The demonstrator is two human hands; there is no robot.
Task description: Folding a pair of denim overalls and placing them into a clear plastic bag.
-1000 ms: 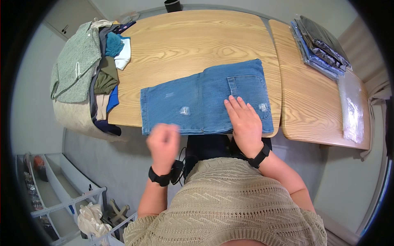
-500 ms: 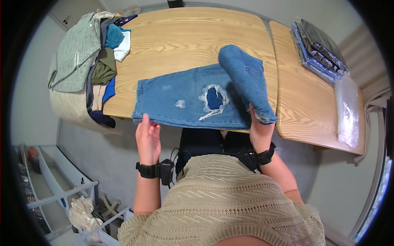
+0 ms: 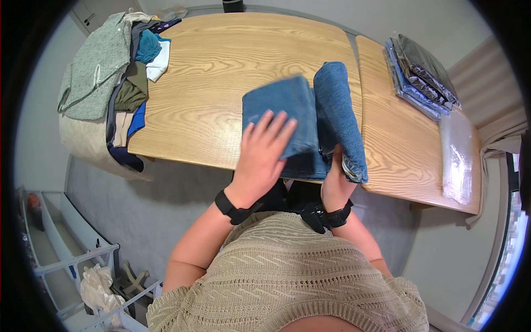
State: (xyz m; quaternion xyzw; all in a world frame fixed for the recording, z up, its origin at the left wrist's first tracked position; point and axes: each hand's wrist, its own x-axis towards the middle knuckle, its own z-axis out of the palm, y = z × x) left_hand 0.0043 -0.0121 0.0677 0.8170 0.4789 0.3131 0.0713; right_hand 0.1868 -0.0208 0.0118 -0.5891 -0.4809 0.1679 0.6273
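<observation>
A pair of blue jeans [image 3: 301,102] lies folded near the front edge of the wooden table. Its left part is doubled over into a flat square; the right part stands up as a thick fold. Across the square, my left hand [image 3: 264,146] rests with fingers spread, partly smeared by motion. My right hand [image 3: 336,176] grips the near end of the raised fold, thumb on its left side and the other fingers hidden behind the denim. The ripped hole in the denim is out of sight.
Clothes are heaped at the table's left end, with a grey-green knit garment [image 3: 98,69] on top. On the right-hand table [image 3: 395,149] sit a stack of bagged garments [image 3: 423,72] and clear plastic bags [image 3: 457,157]. A white-framed rack [image 3: 77,257] stands at lower left.
The left end of the jeans has been folded over to the right, covering the ripped hole. My left hand has moved right onto the fold; my right hand still holds the raised part.
</observation>
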